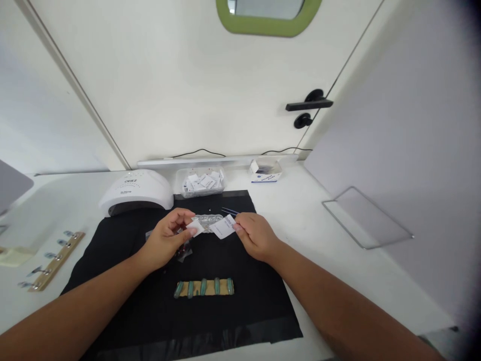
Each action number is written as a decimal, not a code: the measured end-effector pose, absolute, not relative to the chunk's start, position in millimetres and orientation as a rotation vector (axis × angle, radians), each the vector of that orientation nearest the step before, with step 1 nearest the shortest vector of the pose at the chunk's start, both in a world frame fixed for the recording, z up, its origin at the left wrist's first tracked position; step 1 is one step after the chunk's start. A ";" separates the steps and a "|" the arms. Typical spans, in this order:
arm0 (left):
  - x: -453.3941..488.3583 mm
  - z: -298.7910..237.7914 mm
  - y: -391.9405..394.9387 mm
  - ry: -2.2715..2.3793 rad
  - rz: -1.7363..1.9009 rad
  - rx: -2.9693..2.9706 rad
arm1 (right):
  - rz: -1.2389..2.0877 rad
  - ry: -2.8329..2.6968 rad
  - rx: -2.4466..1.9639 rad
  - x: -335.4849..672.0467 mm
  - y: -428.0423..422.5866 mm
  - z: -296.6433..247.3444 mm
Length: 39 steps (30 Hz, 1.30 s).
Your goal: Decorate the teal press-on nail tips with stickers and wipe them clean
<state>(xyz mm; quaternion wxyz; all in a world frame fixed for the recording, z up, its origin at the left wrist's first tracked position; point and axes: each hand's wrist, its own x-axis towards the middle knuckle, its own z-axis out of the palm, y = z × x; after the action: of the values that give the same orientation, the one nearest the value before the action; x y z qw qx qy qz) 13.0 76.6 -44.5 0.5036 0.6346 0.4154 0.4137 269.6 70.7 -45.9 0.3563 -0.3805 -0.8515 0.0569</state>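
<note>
My left hand (165, 238) pinches a small white square piece (195, 227) between thumb and fingers. My right hand (257, 234) is closed on a white alcohol pad packet (223, 227) with printed lettering, apart from the left piece. Dark, thin tweezers (229, 211) stick out beside the right fingers; whether they are held or lying there, I cannot tell. Behind both hands lies a clear case (207, 218) with compartments, partly hidden. Small clear packets with dark red bits (184, 250) lie under my left hand. Nearer me, a tan strip (209, 288) bears several teal nail tips (203, 287).
A black mat (248, 311) covers the white table (300, 215). At the back stand a white nail lamp (137, 190), a clear tub (203, 190) of white packets and a small box (265, 169). A wooden rack (56, 261) with nail tips lies left. A wire frame (366, 247) stands right.
</note>
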 end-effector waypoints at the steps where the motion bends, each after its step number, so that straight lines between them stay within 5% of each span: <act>1: 13.2 -47.7 77.3 1.001 1.007 1.540 | 0.155 -2.182 -1.005 269.4 71.7 -46.4; 19: 8.7 -52.1 66.3 1.036 1.059 1.881 | 0.269 -1.738 -1.303 250.6 91.9 -40.9; 30: 4.4 -57.1 74.3 1.093 1.036 1.796 | 0.327 -1.735 -1.437 240.3 175.7 -14.3; 39: 5.1 -52.3 77.6 0.996 1.006 1.875 | 0.348 -1.948 -1.273 277.4 62.7 -4.9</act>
<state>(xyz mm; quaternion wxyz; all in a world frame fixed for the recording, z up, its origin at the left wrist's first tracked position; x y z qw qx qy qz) 5.1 77.6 -52.3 0.3861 0.7362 0.3910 0.3950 277.4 62.7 -4.9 0.3842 -0.4995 -0.7644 0.1366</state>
